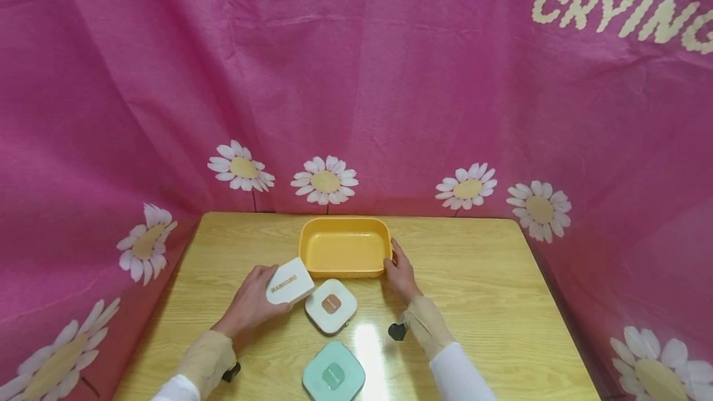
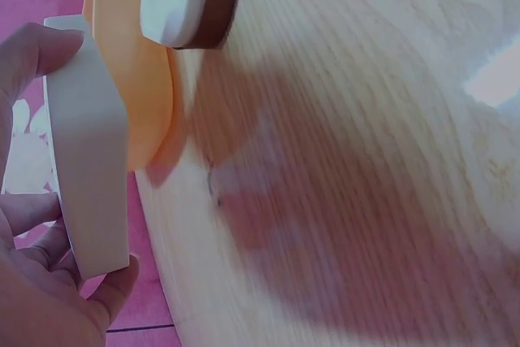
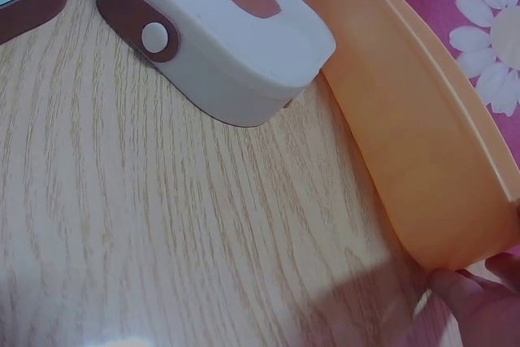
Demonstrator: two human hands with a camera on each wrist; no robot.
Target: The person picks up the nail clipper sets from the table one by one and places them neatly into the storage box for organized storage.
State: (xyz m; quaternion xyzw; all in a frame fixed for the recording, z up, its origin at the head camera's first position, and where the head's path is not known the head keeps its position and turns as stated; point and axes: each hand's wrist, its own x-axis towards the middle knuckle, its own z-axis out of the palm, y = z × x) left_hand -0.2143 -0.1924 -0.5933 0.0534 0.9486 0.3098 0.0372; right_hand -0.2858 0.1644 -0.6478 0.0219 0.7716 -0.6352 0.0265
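My left hand [image 1: 253, 303] grips a white box [image 1: 290, 281] printed MANICURE, raised above the table at the tray's front left corner. In the left wrist view, thumb and fingers clasp the edges of this box [image 2: 89, 144]. A yellow rectangular tray [image 1: 345, 254] stands near the table's back edge. My right hand [image 1: 401, 274] holds its right end, thumb in front and fingers along the side; part of that hand is cut off in the right wrist view. Just in front of the tray sits a white manicure case [image 1: 331, 306] with a brown label and brown base.
A mint-green case [image 1: 334, 373] lies on the wooden table [image 1: 473, 302] nearer my body. Pink cloth [image 1: 390, 110] with daisies hangs behind and along both sides of the table.
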